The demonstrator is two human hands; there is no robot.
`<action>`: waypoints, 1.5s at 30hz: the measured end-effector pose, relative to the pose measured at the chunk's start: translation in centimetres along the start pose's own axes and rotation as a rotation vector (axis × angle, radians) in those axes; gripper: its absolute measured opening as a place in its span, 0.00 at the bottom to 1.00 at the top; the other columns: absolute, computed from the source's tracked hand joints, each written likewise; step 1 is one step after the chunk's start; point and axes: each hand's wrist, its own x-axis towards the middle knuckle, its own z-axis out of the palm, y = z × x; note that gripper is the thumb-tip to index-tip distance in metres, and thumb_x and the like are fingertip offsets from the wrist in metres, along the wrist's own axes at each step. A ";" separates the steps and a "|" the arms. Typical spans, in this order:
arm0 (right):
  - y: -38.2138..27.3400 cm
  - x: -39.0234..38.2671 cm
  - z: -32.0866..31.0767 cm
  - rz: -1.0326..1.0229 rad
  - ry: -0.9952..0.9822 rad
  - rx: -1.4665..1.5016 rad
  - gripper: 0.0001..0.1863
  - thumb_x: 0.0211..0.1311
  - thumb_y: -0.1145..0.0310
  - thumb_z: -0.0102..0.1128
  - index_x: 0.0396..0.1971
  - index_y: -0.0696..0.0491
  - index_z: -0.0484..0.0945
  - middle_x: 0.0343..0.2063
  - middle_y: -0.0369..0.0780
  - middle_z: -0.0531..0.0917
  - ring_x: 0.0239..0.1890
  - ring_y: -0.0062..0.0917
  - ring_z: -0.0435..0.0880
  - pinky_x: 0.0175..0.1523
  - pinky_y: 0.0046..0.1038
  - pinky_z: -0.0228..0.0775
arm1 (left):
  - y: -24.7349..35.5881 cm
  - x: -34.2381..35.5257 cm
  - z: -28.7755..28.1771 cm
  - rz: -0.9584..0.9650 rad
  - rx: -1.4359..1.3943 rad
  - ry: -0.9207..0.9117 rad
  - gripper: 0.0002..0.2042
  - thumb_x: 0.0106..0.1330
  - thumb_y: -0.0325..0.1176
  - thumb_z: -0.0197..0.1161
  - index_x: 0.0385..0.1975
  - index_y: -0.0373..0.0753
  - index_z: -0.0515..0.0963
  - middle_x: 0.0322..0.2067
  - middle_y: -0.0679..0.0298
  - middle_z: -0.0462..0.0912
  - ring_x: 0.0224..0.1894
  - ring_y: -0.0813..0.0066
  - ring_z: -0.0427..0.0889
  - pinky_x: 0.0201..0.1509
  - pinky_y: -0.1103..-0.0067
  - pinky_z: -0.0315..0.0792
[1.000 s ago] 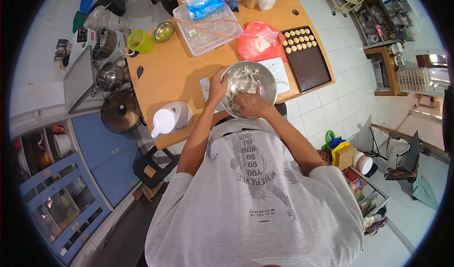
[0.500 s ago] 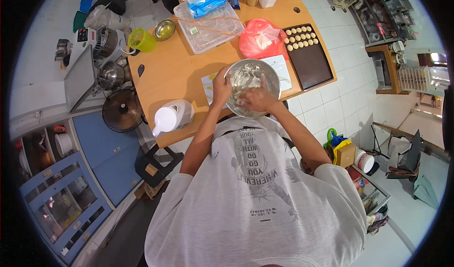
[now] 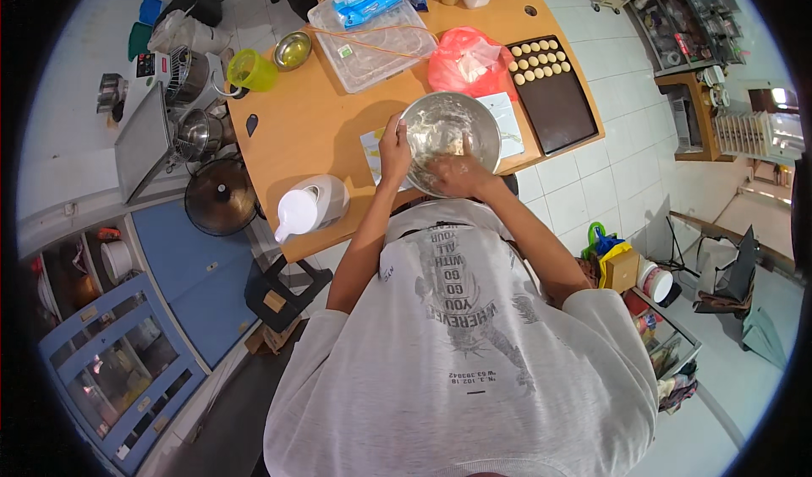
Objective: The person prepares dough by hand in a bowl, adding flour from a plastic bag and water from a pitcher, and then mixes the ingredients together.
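Note:
A metal mixing bowl (image 3: 483,130) sits at the table's front edge, close to my body. Pale, sticky dough (image 3: 441,128) is smeared over its inner wall. My left hand (image 3: 395,154) grips the bowl's left rim, with the thumb on the inside. Down in the lower part of the bowl is my right hand (image 3: 461,175), touching the dough. Motion blurs its fingers, so their closing on any dough cannot be made out.
Right of the bowl lies a dark baking tray (image 3: 558,117) with rows of small pale balls (image 3: 541,59). Behind the bowl are a red plastic bag (image 3: 448,58) and a clear lidded container (image 3: 372,58). A white pitcher (image 3: 300,211), green cup (image 3: 254,71) and metal bowl of yellow liquid (image 3: 293,51) stand left.
My right hand has shifted within the bowl, its fingers now curled lower and blurred. The bowl appears slightly tilted or turned. My left hand keeps its hold on the rim.

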 end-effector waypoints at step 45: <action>0.3 -0.5 -2.8 0.218 -0.395 0.254 0.38 0.80 0.39 0.26 0.73 0.48 0.68 0.75 0.45 0.66 0.79 0.41 0.57 0.82 0.58 0.29 | -0.4 -1.6 -3.1 -0.108 0.189 -0.269 0.29 0.76 0.25 0.49 0.76 0.39 0.55 0.52 0.36 0.82 0.49 0.46 0.87 0.46 0.61 0.85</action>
